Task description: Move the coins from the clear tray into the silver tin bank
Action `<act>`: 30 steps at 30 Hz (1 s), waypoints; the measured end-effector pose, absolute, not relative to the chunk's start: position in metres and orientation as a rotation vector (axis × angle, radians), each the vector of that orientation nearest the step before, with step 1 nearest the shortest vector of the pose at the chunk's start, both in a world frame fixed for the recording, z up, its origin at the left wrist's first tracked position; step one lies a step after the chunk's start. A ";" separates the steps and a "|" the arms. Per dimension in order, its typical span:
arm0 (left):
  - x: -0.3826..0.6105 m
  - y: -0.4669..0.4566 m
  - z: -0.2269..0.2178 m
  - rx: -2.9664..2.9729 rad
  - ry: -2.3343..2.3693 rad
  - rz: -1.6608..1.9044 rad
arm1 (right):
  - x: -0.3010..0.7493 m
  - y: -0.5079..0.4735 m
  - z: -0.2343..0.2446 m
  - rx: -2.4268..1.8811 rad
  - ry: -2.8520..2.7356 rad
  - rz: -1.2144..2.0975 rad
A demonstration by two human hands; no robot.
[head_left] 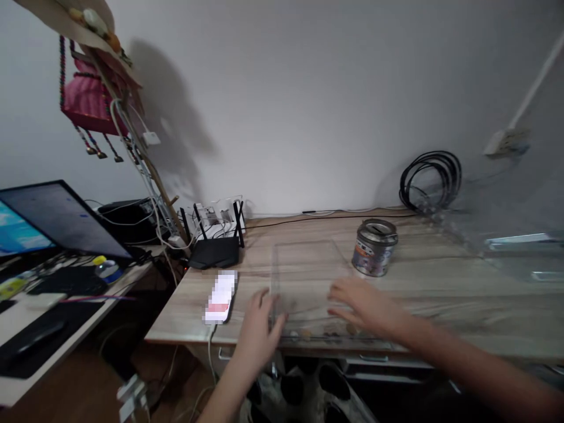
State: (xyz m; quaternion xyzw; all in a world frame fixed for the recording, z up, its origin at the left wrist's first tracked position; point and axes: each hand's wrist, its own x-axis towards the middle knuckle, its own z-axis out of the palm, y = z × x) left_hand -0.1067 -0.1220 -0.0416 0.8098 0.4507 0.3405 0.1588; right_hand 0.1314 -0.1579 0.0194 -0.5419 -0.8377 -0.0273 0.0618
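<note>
A clear, shallow plastic box lies near the front edge of the desk, its outline faint against the wood. Several small round pieces, perhaps coins, show along its near side, too blurred to name. My left hand is at the box's left edge, thumb and fingers apart. Over the right side of the box reaches my right hand, its fingers stretched out and slightly spread. Whether either hand touches the box, I cannot tell. A round metal tin with a slotted lid stands upright just beyond my right hand.
Left of the box lies a phone with a cable plugged in. Behind it sit a black router and white plugs. A coiled black cable leans on the wall. At far right is a large clear plastic object. A monitor stands left.
</note>
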 end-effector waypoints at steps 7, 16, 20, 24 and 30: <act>-0.119 -0.136 -0.041 2.426 1.032 0.936 | 0.152 -0.191 -0.013 -1.535 -2.500 -0.051; -0.122 -0.130 -0.023 2.421 1.030 0.964 | 0.149 -0.187 0.009 -1.573 -2.461 -0.005; -0.129 -0.139 -0.045 2.383 1.091 0.830 | 0.144 -0.198 -0.019 -1.591 -2.572 0.020; -0.136 -0.136 -0.044 2.346 1.100 0.869 | 0.136 -0.178 -0.014 -1.609 -2.499 0.192; -0.118 -0.108 -0.022 2.498 1.283 0.870 | 0.075 -0.103 -0.013 -1.673 -2.353 0.567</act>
